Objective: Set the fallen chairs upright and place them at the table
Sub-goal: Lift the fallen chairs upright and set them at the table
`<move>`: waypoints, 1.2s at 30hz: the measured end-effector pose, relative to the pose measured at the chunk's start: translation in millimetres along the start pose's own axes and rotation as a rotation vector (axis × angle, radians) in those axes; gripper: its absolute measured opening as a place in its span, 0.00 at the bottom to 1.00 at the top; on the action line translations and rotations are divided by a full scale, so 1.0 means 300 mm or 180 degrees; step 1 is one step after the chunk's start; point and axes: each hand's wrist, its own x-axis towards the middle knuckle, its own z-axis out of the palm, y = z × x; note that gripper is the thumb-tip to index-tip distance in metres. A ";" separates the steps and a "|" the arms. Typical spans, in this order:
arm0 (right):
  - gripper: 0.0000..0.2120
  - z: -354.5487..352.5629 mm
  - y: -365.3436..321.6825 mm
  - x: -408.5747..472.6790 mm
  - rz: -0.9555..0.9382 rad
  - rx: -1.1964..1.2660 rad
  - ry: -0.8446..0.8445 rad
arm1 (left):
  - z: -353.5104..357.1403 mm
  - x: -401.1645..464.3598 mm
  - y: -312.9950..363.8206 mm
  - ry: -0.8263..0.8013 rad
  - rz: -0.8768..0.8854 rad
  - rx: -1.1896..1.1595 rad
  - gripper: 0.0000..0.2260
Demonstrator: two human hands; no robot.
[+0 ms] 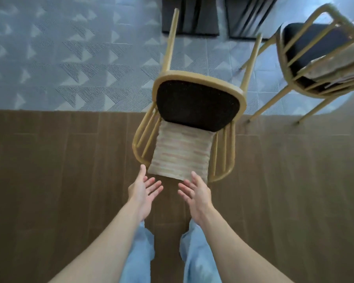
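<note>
A fallen chair (196,105) lies on its back on the floor straight ahead, with a tan metal frame, a black seat and a striped pale back pad. Its legs point away from me toward the dark table base (190,15). My left hand (144,190) and my right hand (195,196) hover just short of the top edge of the chair's back, palms facing each other, fingers straight and spread, holding nothing. A second chair (315,58) of the same kind stands at the right, apparently on its legs.
Brown wood-look floor lies under me, and a grey patterned carpet (70,58) starts past the chair's seat. Dark table legs (249,17) stand at the top centre. My legs in light blue trousers (196,252) are below the hands.
</note>
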 end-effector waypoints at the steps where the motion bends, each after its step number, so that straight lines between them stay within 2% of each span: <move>1: 0.23 -0.002 0.029 0.036 0.0099 0.0110 -0.0029 | 0.000 0.047 -0.026 0.0006 -0.0058 -0.0019 0.33; 5: 0.37 -0.034 0.159 0.285 0.0382 0.0583 -0.0092 | -0.003 0.322 -0.174 0.0003 -0.0286 -0.0127 0.38; 11: 0.49 -0.148 0.389 0.723 0.0485 0.0900 -0.0020 | -0.003 0.777 -0.465 -0.0054 -0.0512 -0.0066 0.44; 14: 0.54 -0.221 0.488 0.924 0.0447 0.0910 -0.0094 | -0.013 0.977 -0.587 -0.0144 -0.0559 -0.0074 0.51; 17: 0.54 -0.284 0.574 1.110 0.0371 0.1012 -0.0079 | -0.039 1.160 -0.679 -0.0149 -0.0527 -0.0084 0.55; 20: 0.55 -0.322 0.636 1.301 0.0290 0.1317 -0.0002 | -0.057 1.345 -0.748 -0.0209 -0.0401 0.0027 0.52; 23: 0.49 -0.363 0.693 1.458 0.0205 0.1708 0.0090 | -0.063 1.509 -0.788 -0.0278 -0.0269 0.0056 0.46; 25: 0.45 -0.381 0.719 1.532 0.0151 0.1840 0.0061 | -0.061 1.598 -0.792 -0.0431 -0.0188 -0.0088 0.42; 30: 0.39 -0.366 0.734 1.651 0.0046 0.2137 -0.0209 | -0.061 1.724 -0.786 -0.0596 0.0016 -0.0690 0.44; 36: 0.45 -0.362 0.752 1.676 -0.0089 0.2214 -0.0401 | -0.078 1.764 -0.781 -0.0737 -0.0054 -0.0847 0.43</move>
